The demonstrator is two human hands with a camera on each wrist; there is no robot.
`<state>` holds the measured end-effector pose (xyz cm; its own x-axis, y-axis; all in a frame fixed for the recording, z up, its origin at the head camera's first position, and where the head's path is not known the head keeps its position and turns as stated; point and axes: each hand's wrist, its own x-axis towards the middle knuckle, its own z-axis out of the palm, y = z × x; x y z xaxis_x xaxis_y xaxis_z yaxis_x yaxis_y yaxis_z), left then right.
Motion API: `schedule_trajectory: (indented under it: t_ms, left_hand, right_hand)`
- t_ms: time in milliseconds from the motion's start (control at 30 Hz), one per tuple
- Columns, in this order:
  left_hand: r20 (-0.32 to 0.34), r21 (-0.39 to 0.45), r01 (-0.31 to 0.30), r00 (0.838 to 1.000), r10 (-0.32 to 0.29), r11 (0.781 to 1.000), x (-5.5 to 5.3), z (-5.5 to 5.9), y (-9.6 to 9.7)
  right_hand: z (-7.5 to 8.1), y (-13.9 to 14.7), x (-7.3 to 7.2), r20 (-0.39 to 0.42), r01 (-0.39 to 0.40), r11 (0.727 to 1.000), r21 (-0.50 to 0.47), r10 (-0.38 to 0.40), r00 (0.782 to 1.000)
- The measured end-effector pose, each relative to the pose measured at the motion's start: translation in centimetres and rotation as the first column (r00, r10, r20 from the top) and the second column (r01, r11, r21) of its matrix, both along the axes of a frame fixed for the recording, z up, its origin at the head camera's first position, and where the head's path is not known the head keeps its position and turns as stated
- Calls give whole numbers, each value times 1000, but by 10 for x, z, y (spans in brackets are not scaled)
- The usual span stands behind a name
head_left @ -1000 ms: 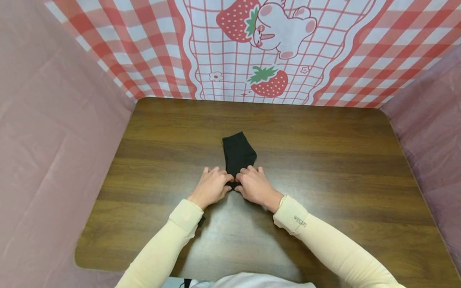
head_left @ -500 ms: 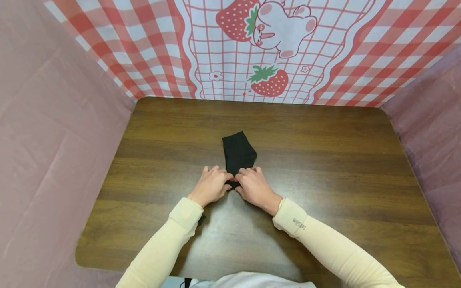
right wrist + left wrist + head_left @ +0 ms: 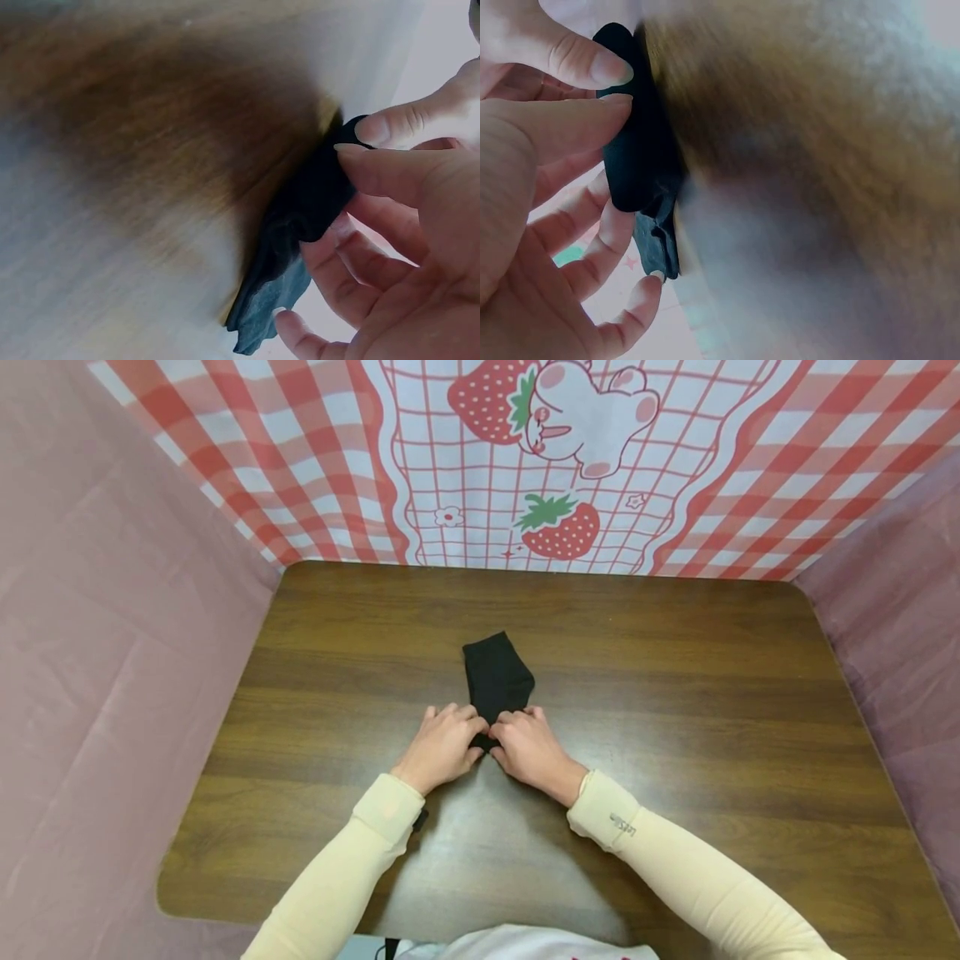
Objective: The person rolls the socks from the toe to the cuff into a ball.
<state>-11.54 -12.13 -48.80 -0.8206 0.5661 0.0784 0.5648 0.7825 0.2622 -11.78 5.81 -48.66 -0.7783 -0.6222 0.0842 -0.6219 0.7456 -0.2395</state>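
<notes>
A black sock (image 3: 496,672) lies on the brown wooden table, its cuff pointing away from me and its heel bulging to the right. My left hand (image 3: 444,743) and right hand (image 3: 528,745) meet at the sock's near end, thumbs close together. In the left wrist view, my left thumb presses on a thick, rolled-looking edge of the sock (image 3: 641,154), the fingers curled behind it. The right wrist view shows my right thumb and fingers pinching the same edge of the sock (image 3: 304,199). The other fingers spread along the fabric.
The wooden table (image 3: 675,693) extends on all sides of the hands. A red-and-white checked cloth (image 3: 315,460) with strawberries hangs behind its far edge. Pink cloth (image 3: 112,652) hangs along the left side and more on the right.
My right hand's outer fingers have drawn in slightly over the sock. Otherwise both hands keep nearly the same place, and the sock's cuff stays where it was on the table.
</notes>
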Motion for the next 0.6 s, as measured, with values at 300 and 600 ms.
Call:
schedule_trajectory:
  t_ms: [300, 600]
  left_hand:
    - [-56, 12, 5, 998, -4, 1000, 1, -1, 0]
    - [-79, -22, 11, 997, -12, 1000, 1, -3, 0]
  right_hand:
    - [2, -1, 0, 18, 15, 1000, 8, -15, 1000]
    - [3, -2, -1, 37, 23, 999, 23, -24, 999]
